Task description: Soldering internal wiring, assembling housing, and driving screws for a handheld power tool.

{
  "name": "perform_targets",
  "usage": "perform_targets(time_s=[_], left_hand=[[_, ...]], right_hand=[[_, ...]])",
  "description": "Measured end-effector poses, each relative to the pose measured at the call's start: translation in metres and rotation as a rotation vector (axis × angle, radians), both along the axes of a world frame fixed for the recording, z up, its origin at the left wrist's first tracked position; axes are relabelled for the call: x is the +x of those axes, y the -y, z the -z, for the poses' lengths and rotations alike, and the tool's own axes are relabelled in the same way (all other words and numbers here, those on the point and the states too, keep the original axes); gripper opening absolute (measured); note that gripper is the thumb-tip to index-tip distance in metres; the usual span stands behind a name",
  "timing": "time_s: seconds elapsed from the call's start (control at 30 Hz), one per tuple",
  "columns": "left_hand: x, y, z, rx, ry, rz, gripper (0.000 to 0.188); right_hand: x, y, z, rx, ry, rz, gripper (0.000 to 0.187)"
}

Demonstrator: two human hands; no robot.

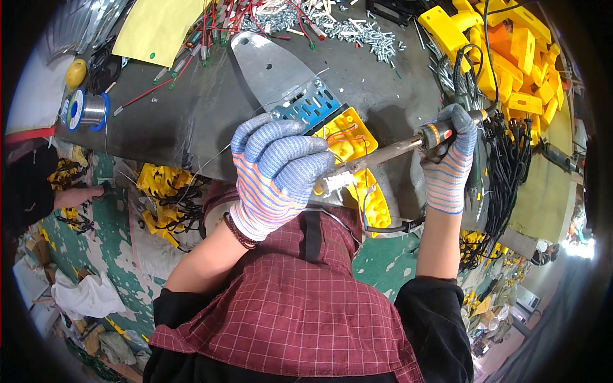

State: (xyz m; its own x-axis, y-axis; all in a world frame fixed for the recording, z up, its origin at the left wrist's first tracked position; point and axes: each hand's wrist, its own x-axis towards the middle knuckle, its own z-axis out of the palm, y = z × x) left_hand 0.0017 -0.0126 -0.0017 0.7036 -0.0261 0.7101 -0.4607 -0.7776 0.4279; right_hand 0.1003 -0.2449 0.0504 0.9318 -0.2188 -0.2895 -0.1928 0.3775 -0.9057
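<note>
My right hand point(448, 156), in a striped glove, is closed round the dark handle of a soldering iron point(393, 152). Its metal barrel points left and slightly down, toward the fingertips of my left hand point(278, 169). That hand is gloved too, its fingers bent together; a thin strand of solder wire point(214, 159) runs up to it, though the fingers hide the grip. Under the iron lies an opened yellow plastic housing point(377, 204) with thin red and black wires. Beyond it are a blue slotted metal plate point(313, 105) and a grey tapered plate point(262, 64).
A solder spool point(89, 110) with blue rims stands at the bench's left. Screws point(364, 35) and red leads point(220, 19) lie at the back. Yellow plastic parts point(517, 64) are heaped at the far right, above black cables point(504, 172). Another person's arm point(76, 196) shows at left.
</note>
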Motion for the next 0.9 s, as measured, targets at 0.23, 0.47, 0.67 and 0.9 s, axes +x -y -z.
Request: perform_targets(time_s=[0.23,0.47,0.67,0.9], left_hand=[[0.0,0.0,0.001,-0.004,0.017,0.008,0.025],[-0.001,0.0,0.001,0.035,0.014,-0.001,0.027],[-0.002,0.001,0.001,0.068,0.03,-0.01,0.029],[-0.004,0.003,-0.001,0.056,0.004,-0.014,0.019]], right_hand=[[-0.001,0.007,0.004,0.028,0.003,-0.015,0.019],[0.002,0.018,0.012,0.136,0.069,-0.178,0.018],[0.004,0.026,0.013,0.24,0.101,-0.326,0.02],[0.003,0.027,0.016,0.287,0.058,-0.273,0.022]])
